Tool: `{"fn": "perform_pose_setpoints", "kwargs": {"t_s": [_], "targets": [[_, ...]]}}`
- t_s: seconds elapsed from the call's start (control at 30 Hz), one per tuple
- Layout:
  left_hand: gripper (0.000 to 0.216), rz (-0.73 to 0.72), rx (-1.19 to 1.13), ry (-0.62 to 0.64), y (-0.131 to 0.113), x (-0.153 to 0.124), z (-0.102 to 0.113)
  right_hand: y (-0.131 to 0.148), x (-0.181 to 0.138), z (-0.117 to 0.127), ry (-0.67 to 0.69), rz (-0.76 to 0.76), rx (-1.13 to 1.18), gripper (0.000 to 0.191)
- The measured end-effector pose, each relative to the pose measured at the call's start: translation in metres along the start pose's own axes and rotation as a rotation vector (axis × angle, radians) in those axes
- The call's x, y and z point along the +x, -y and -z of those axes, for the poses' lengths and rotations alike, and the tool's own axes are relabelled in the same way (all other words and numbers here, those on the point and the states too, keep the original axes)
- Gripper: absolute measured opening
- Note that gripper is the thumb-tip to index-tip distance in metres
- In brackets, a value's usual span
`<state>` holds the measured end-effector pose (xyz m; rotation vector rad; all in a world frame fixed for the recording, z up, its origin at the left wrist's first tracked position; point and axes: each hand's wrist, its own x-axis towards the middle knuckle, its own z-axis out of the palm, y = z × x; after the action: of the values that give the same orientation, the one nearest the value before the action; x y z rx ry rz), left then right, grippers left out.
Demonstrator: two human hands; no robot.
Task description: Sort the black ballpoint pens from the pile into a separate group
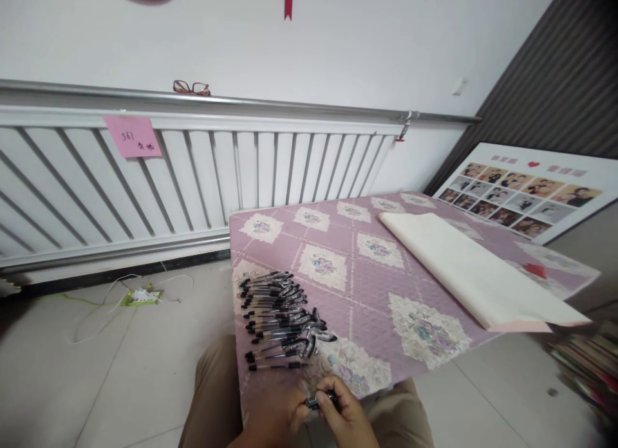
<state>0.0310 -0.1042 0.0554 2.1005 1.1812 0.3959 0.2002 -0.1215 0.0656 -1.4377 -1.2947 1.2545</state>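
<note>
In front of my lap, at the table's near edge, both hands meet on a short black pen piece (313, 403) with pale markings. My right hand (346, 414) is closed, its thumb and fingers pinching the piece from the right. From the left, the fingertips of my left hand (284, 412) close on its other end; that hand is smeared by motion. Whether the piece is a cap alone or part of a whole pen is hidden by the fingers. Just beyond lie several clear-barrelled pens (275, 335) in a column, with loose black caps (309, 342) along their right side.
A purple floral cloth covers the table (357, 284). Folded cream sheeting (463, 261) lies on its right side. Behind are a white radiator (270, 165) and glasses (192, 87) on a pipe. A photo board (526, 190) leans at right; a power strip (142, 297) lies on the floor.
</note>
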Motion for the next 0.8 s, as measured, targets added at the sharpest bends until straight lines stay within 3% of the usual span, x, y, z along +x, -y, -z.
{"fn": "perform_pose_setpoints", "kwargs": {"t_s": [0.13, 0.23, 0.33, 0.47, 0.57, 0.8], "targets": [[0.028, 0.163, -0.395, 0.165, -0.010, -0.001, 0.009, 0.007, -0.003, 0.010, 0.035, 0.060, -0.064, 0.023], [0.028, 0.213, -0.482, 0.164, -0.012, -0.002, 0.010, 0.005, -0.002, 0.011, 0.037, 0.011, 0.003, 0.027], [0.023, 0.169, -0.349, 0.045, -0.009, -0.002, 0.007, -0.002, 0.001, 0.007, 0.011, -0.111, 0.135, 0.041], [0.015, 0.123, 0.005, -0.102, -0.003, -0.003, 0.005, -0.009, 0.003, -0.001, 0.039, -0.173, 0.174, 0.042], [0.013, 0.138, 0.114, -0.083, -0.004, -0.003, 0.009, -0.006, 0.004, -0.003, 0.055, -0.154, 0.178, 0.045], [0.018, 0.158, 0.081, -0.029, -0.011, -0.003, 0.018, 0.004, 0.002, 0.006, 0.041, -0.127, 0.152, 0.047]]}}
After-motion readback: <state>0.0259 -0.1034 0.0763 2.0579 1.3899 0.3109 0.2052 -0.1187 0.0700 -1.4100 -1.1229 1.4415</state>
